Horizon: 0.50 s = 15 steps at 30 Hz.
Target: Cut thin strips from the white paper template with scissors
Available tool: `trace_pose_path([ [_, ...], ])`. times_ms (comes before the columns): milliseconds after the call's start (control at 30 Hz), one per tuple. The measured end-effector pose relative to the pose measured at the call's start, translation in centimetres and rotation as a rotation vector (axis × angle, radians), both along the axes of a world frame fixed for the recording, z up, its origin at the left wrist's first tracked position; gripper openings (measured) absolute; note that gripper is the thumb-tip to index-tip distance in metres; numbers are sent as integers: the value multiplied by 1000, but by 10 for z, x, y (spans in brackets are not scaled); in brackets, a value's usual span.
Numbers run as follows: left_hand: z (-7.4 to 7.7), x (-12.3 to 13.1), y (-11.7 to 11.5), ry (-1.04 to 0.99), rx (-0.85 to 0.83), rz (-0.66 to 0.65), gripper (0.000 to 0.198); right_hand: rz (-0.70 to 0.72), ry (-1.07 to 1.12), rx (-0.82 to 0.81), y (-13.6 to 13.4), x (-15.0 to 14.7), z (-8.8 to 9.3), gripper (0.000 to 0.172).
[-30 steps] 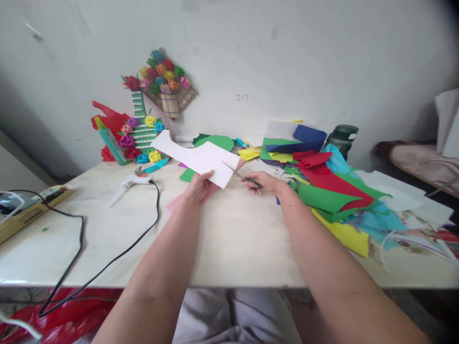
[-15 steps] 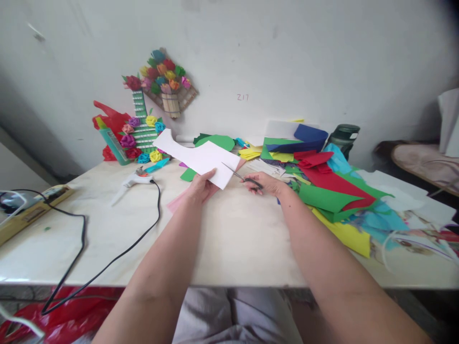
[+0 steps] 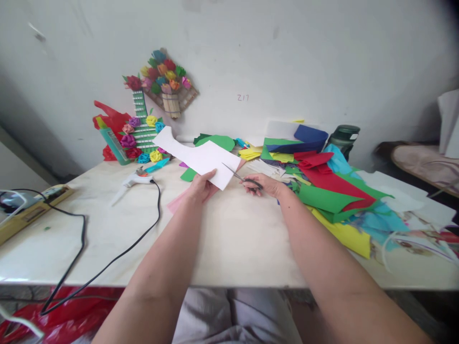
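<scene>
A white sheet of paper, with a narrow curved neck at its far left end, is pinched in my left hand, thumb on top. Gripped by the handles in my right hand is a pair of scissors. Its blades lie over the right part of the white paper and point to the upper left; whether they are parted is hard to tell. Under the left hand, a pink sheet shows on the table. A green paper piece lies just behind that hand.
On the left are a hot glue gun with a black cord, a power strip and a glue bottle. Paper-flower crafts lean on the wall. Coloured sheets pile up at right, before a dark bottle.
Hardly anything differs. The far left end of the white paper has risen slightly, while both hands and the scissors stay in nearly the same place.
</scene>
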State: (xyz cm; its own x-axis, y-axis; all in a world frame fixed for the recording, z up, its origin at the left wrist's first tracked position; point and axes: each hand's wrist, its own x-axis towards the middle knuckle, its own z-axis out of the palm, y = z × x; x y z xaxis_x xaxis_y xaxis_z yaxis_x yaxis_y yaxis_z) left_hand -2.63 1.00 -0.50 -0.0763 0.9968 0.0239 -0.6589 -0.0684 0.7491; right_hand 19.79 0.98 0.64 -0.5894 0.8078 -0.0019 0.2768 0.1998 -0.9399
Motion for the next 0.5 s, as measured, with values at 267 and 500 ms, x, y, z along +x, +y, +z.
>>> trace_pose_path([
  [267,-2,0,2,-13,47,57,45,17,6,25,2,2,-1,35],
  [500,-2,1,4,-42,28,77,41,-6,10,41,3,-1,-3,36],
])
